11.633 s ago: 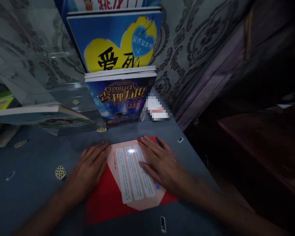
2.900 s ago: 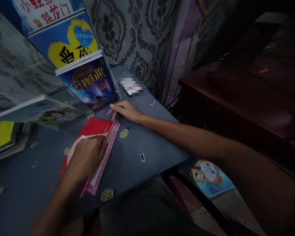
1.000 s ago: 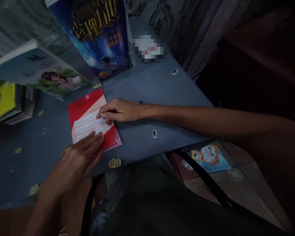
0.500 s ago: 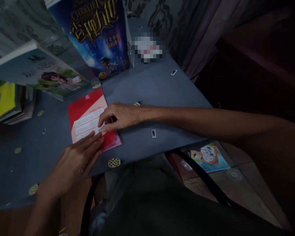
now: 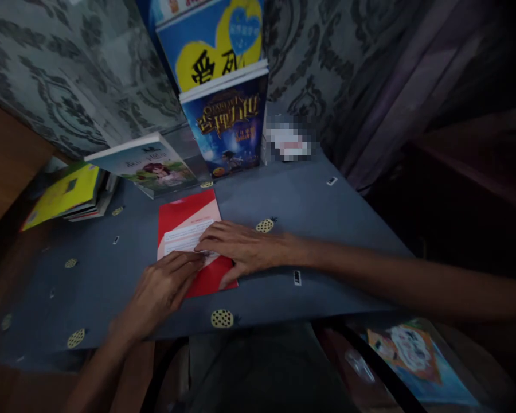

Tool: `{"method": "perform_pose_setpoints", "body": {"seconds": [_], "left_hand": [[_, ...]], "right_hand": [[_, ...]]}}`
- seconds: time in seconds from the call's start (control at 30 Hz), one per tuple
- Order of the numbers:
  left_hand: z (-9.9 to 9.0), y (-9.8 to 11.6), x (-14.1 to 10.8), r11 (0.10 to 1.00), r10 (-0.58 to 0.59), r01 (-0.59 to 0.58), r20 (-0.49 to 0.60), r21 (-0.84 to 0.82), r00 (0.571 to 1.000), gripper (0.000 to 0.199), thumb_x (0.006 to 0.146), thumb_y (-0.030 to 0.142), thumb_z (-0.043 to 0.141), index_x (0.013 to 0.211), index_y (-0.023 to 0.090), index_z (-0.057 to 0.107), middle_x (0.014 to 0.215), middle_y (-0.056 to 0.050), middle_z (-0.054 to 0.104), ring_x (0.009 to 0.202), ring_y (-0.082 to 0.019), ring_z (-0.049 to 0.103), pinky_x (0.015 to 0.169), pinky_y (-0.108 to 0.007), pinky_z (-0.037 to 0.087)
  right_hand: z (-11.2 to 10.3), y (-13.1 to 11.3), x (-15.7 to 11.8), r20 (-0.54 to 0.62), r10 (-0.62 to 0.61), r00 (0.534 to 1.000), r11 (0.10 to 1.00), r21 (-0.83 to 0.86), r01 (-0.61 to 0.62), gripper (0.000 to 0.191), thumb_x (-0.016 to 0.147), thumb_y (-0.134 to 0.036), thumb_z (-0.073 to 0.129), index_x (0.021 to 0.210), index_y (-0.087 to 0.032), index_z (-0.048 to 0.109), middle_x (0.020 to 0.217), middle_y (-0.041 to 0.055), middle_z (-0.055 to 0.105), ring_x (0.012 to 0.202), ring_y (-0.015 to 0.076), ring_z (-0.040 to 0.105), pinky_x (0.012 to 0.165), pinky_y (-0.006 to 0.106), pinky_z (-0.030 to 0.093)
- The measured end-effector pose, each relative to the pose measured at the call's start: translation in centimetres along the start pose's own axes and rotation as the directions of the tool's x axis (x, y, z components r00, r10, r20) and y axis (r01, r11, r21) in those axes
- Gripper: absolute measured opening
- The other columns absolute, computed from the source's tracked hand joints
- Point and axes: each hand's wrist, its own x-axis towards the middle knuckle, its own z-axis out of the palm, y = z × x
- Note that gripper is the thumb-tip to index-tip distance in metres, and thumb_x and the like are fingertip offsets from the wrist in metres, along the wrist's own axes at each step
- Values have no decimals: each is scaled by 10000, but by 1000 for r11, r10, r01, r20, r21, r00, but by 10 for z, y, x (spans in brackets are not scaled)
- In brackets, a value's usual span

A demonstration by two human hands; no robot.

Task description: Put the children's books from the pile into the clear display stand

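Observation:
A red and pink booklet (image 5: 189,212) with a white text panel lies flat on the blue-grey table. My left hand (image 5: 165,284) rests on its lower left part, fingers stretched out and lying flat. Over its right side lies my right hand (image 5: 241,246), palm down, with the thumb apart from the fingers near the lower right corner. The fingertips of both hands come close together on the text panel. Neither hand grips anything visible.
Behind the booklet stand a dark blue book (image 5: 232,132), a blue and yellow book (image 5: 210,51) and a pale green book (image 5: 155,166). A book stack (image 5: 73,195) lies at the left. A colourful book (image 5: 417,355) is below the table's right edge.
The view has shifted, showing more of the wall and standing books. My right hand has flattened onto the booklet, its fingers less curled. The pink sheet under the booklet no longer shows.

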Motion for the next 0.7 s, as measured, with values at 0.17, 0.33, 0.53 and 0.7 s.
{"method": "perform_pose_setpoints", "body": {"seconds": [0.17, 0.33, 0.53, 0.7], "left_hand": [[14, -28, 4, 992, -126, 124, -55, -25, 991, 376, 1029, 297, 453, 1348, 218, 636, 1380, -114, 666, 1314, -253, 593, 1100, -484, 509], [18, -72, 17, 972, -235, 236, -93, -1, 968, 431, 1040, 329, 389, 1402, 200, 585, 1452, -123, 612, 1368, -267, 550, 1146, -534, 445], [16, -108, 43, 944, -323, 331, -165, 20, 932, 443, 1023, 278, 346, 1354, 153, 613, 1376, -133, 661, 1264, -262, 617, 1100, -484, 489], [23, -116, 47, 941, -331, 337, -220, -9, 918, 435, 1020, 253, 347, 1324, 131, 632, 1349, -139, 675, 1258, -260, 614, 1087, -457, 492]], "right_hand": [[-5, 15, 2, 93, 147, 985, 988, 38, -151, 947, 828, -662, 702, 1576, -186, 369, 1678, 203, 240, 1571, 332, 180, 1257, 535, 190], [-19, 50, 15, 100, 325, 941, 946, -60, -320, 923, 884, -707, 596, 1594, -176, 341, 1685, 188, 211, 1579, 326, 155, 1277, 555, 118], [-24, 66, 32, 34, 412, 910, 898, -180, -400, 857, 971, -656, 475, 1588, -79, 328, 1663, 230, 228, 1568, 325, 204, 1279, 547, 151], [-21, 61, 34, 19, 427, 904, 879, -245, -410, 827, 990, -645, 432, 1578, -71, 347, 1655, 226, 256, 1559, 326, 235, 1269, 559, 183]]}}
